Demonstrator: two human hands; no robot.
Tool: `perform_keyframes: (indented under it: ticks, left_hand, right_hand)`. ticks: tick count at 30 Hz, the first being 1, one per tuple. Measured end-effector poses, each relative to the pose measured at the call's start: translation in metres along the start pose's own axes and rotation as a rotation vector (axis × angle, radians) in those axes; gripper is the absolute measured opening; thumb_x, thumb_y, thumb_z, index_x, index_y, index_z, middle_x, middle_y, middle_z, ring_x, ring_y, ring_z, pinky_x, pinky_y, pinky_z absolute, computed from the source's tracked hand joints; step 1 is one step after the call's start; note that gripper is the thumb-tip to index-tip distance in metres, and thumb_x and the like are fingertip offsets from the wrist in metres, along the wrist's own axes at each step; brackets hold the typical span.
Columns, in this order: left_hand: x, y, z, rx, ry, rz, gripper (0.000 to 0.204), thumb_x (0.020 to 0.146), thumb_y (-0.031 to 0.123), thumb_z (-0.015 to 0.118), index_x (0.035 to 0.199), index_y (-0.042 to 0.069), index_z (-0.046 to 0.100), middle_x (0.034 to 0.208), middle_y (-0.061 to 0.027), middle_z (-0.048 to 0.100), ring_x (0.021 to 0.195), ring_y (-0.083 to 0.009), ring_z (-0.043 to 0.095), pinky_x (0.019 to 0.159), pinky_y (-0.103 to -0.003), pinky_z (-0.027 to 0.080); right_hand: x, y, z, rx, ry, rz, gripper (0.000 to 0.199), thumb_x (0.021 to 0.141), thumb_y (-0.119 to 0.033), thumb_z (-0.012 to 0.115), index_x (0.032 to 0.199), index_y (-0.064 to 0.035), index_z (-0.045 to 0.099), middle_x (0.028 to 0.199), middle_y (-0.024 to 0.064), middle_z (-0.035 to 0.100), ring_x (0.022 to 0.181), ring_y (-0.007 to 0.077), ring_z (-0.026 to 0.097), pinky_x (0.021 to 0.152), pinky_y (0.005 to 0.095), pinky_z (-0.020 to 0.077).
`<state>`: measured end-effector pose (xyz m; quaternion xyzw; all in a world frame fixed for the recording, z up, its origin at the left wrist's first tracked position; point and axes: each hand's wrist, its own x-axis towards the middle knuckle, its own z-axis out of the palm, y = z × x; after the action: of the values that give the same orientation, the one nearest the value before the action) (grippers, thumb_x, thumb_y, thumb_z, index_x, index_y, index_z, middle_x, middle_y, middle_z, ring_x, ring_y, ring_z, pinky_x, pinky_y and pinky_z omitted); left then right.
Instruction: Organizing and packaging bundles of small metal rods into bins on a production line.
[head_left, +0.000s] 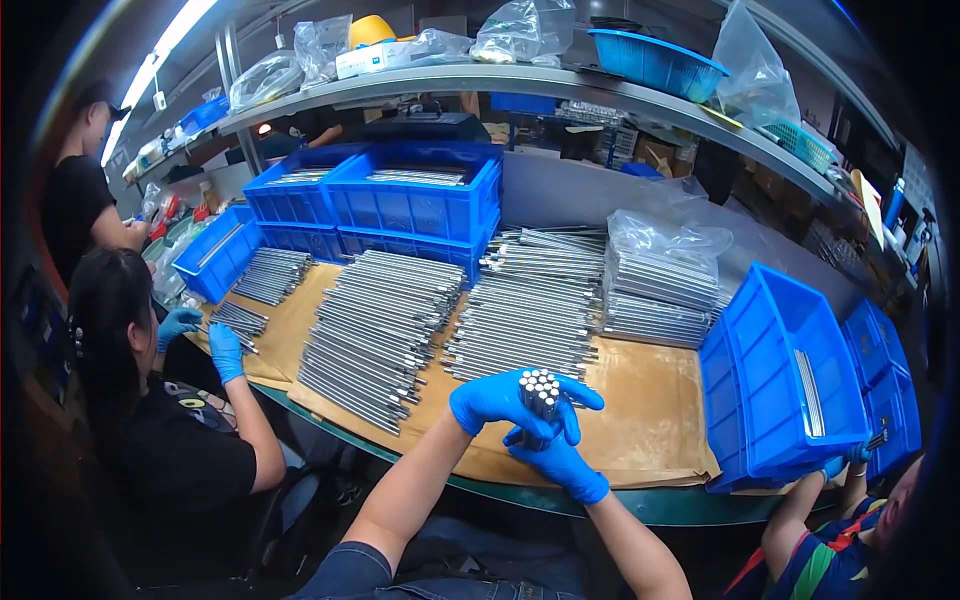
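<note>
Holding item 1: bundle of metal rods [539,392], upright, ends facing camera, at near edge of table [640,505], centre-right.
- Left hand [505,400], blue glove: fingers wrapped round top of bundle from left, clamped on it.
- Right hand [556,462], blue glove: cupped under/round lower part of bundle, fingers closed on it; touching left hand.
- Brown paper sheet [650,420]: covers table top, bare patch just right of hands.
- Rod stacks [375,330], loose, laid flat in rows: far of hands, centre & left.
- Bagged rods [660,285], clear plastic: far right of stacks.
- Blue crates [415,205], stacked, rods inside: far centre-left.
- Blue bin [775,380], tilted on its side, few rods inside: right, held by another person's gloved hand [850,458] at near-right corner.
- Co-worker, left [170,420]: dark top, blue gloves, handling small rod batch [238,320].
- Shelf [520,82] overhead: bags, blue basket [655,58].
</note>
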<state>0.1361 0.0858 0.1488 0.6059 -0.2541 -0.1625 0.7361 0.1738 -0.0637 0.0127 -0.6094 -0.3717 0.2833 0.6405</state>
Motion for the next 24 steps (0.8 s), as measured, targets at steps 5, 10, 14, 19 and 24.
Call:
perform_keyframes:
  ticks: [5, 10, 14, 19, 24]
  left_hand:
    - [0.004, -0.015, -0.009, 0.099, -0.025, 0.012, 0.041, 0.067, 0.007, 0.071, 0.107, 0.003, 0.061, 0.091, -0.0065, 0.065, 0.085, -0.0149, 0.060, 0.081, -0.029, 0.047]
    - [-0.009, -0.050, -0.003, 0.168, 0.133, 0.005, 0.031, 0.068, 0.008, 0.071, 0.098, 0.003, 0.063, 0.089, -0.0066, 0.064, 0.085, -0.0142, 0.059, 0.079, -0.029, 0.047]
    - [-0.008, -0.050, 0.013, 0.131, 0.247, 0.099, 0.019, 0.073, 0.010, 0.070, 0.089, 0.004, 0.062, 0.083, -0.0062, 0.061, 0.076, -0.0133, 0.057, 0.071, -0.029, 0.047]
    - [-0.020, -0.054, 0.053, -0.336, 0.311, 0.127, 0.017, 0.079, 0.015, 0.067, 0.088, 0.004, 0.058, 0.075, -0.0049, 0.058, 0.068, -0.0139, 0.056, 0.064, -0.031, 0.048]
    - [-0.040, -0.101, 0.078, -0.840, 0.693, 0.033, 0.016, 0.084, 0.018, 0.062, 0.089, 0.003, 0.056, 0.072, -0.0049, 0.056, 0.067, -0.0149, 0.057, 0.063, -0.032, 0.050]
  right_hand:
    - [0.001, 0.008, -0.008, -0.170, -0.005, -0.020, 0.054, 0.077, -0.011, 0.069, 0.122, -0.0042, 0.039, 0.105, 0.0097, 0.053, 0.098, 0.0196, 0.055, 0.083, 0.0318, 0.0456]
    - [0.003, 0.012, 0.001, -0.141, 0.019, 0.000, 0.045, 0.077, -0.012, 0.070, 0.115, -0.0034, 0.048, 0.106, 0.0101, 0.053, 0.097, 0.0191, 0.055, 0.081, 0.0312, 0.0458]
    - [-0.006, 0.000, -0.002, -0.225, 0.123, -0.029, 0.007, 0.079, -0.007, 0.064, 0.083, -0.0057, 0.059, 0.078, 0.0035, 0.058, 0.074, 0.0125, 0.056, 0.064, 0.0275, 0.0464]
    - [-0.062, -0.055, 0.028, -0.090, 0.068, 0.231, 0.012, 0.078, -0.012, 0.063, 0.084, -0.0035, 0.057, 0.070, 0.0053, 0.055, 0.065, 0.0124, 0.056, 0.057, 0.0262, 0.0440]
    - [-0.117, -0.031, 0.029, 0.842, -0.146, 0.564, 0.032, 0.082, -0.016, 0.062, 0.107, 0.0004, 0.048, 0.086, 0.0052, 0.054, 0.066, 0.0145, 0.052, 0.062, 0.0262, 0.0434]
